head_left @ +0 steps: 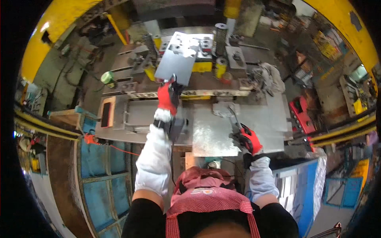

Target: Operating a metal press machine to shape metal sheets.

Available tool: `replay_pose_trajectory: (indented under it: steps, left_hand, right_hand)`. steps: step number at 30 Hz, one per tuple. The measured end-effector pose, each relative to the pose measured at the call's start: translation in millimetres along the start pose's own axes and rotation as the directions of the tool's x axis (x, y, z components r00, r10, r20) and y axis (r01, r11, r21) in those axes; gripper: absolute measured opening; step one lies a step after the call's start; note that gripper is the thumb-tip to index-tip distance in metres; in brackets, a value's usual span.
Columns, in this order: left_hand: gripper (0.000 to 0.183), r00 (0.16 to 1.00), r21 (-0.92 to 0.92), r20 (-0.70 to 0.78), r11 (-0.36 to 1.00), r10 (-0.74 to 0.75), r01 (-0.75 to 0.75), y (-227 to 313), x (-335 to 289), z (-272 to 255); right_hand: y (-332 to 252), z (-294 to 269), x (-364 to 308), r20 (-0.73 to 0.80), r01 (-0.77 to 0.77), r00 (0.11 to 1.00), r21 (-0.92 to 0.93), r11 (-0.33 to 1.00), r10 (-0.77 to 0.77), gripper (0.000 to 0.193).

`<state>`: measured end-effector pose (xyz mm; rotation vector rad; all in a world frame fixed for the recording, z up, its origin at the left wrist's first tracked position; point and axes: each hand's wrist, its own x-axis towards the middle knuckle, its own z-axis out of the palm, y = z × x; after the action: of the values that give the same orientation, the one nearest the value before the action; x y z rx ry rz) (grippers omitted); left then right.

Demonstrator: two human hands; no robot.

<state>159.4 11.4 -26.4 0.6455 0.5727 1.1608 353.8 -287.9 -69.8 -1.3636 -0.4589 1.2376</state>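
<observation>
My left hand (169,96), in a red and black glove, reaches forward and grips the near edge of a flat grey metal sheet (176,65). The sheet's far end lies over the press die (205,45), between two upright posts. Lower on the right, my right hand (249,139), gloved the same way, is closed around a thin dark rod-like tool (234,114) that points forward and left. Beneath that tool a wide shiny metal sheet (214,131) lies on the bench, its right edge close to my right fingers. The fingertips of both hands are partly hidden.
A long bar (234,93) crosses in front of the die. A grey rag (272,77) lies at the right, near a red box (301,115). A green container (107,77) stands at the left. Blue frames (95,158) and a blue cabinet (305,186) flank me. Yellow press frame parts arch around.
</observation>
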Motion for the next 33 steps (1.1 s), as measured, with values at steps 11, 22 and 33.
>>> replay_pose_trajectory:
  steps: [11, 22, 33]
  left_hand:
    - [0.024, 0.996, 0.960, -0.053, 0.280, 0.074, 0.030, 214.0, -103.1, -90.1]
    - [0.030, 0.343, 0.367, 0.701, -0.096, -0.626, -0.925, 176.4, -28.3, -95.8]
    - [0.066, 0.595, 0.058, 0.618, 0.785, -0.514, 0.617, 44.4, -36.2, -64.4]
  right_hand:
    - [-63.5, 64.2, -43.1, 0.330, 0.316, 0.916, -0.248, 0.916, -0.227, 0.070]
    - [-62.4, 105.3, -35.3, 0.710, 0.140, 0.702, -0.216, 0.966, 0.057, 0.078]
    - [-129.2, 119.9, 70.8, 0.384, 0.367, 0.857, 0.014, 0.930, -0.344, 0.042]
